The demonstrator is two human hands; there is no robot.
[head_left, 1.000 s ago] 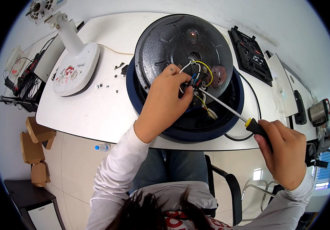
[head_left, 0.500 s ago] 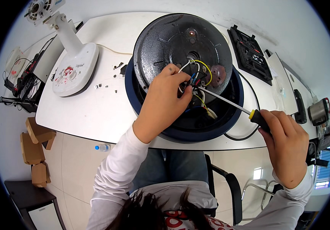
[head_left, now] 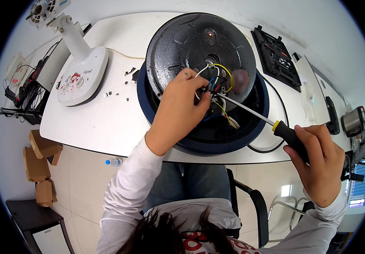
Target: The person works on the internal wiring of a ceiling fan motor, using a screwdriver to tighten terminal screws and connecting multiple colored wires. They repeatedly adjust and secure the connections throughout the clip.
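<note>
A round black metal base (head_left: 182,42) leans up from a dark blue round housing (head_left: 143,103) on the table. White, blue, red and yellow-green wires (head_left: 230,73) come out near the middle and run down into the housing. My left hand (head_left: 176,112) pinches at the wire cluster, its fingertips partly hiding a small connector there. In my right hand (head_left: 321,167) is a screwdriver (head_left: 290,136) with a black handle and yellow collar. Its long shaft slants left, and the tip meets the cluster beside my left fingertips; the exact contact point cannot be made out.
At the left stands a white fan base (head_left: 83,80), with small loose parts (head_left: 107,94) near it. A black toolkit case (head_left: 275,59) lies at the back right. A black cable (head_left: 285,111) curves round the housing's right side. Cardboard boxes (head_left: 36,165) and a bottle (head_left: 114,162) are on the floor.
My right fingers have shifted back along the screwdriver handle, baring more of it. The screwdriver tip stays at the wire cluster. My left hand keeps its pinch almost unmoved.
</note>
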